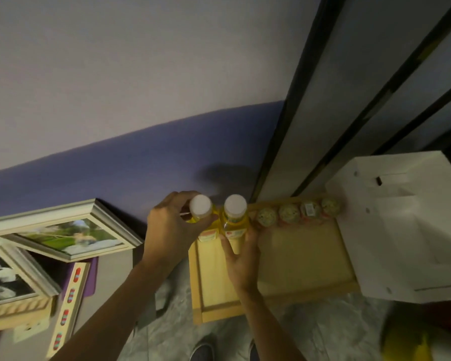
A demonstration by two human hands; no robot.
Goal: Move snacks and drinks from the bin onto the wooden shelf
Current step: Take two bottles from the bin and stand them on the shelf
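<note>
Two yellow drink bottles with white caps stand side by side at the back left of the wooden shelf (297, 256). My left hand (171, 225) wraps the left bottle (200, 209) just below its cap. My right hand (241, 259) is pressed against the front of the right bottle (235, 217), fingers along its body. To the right of the bottles, several round wrapped snacks (289, 213) sit in a row along the shelf's back edge against the wall. The bin is not clearly in view.
A white box (401, 230) stands on the shelf's right end. Framed pictures (71, 233) lean at the left, beside a decorated wooden strip (69, 306). A dark door frame (297, 113) rises behind the shelf. A yellow blurred object (406, 340) lies at bottom right. My shoes (203, 349) show on the tiled floor.
</note>
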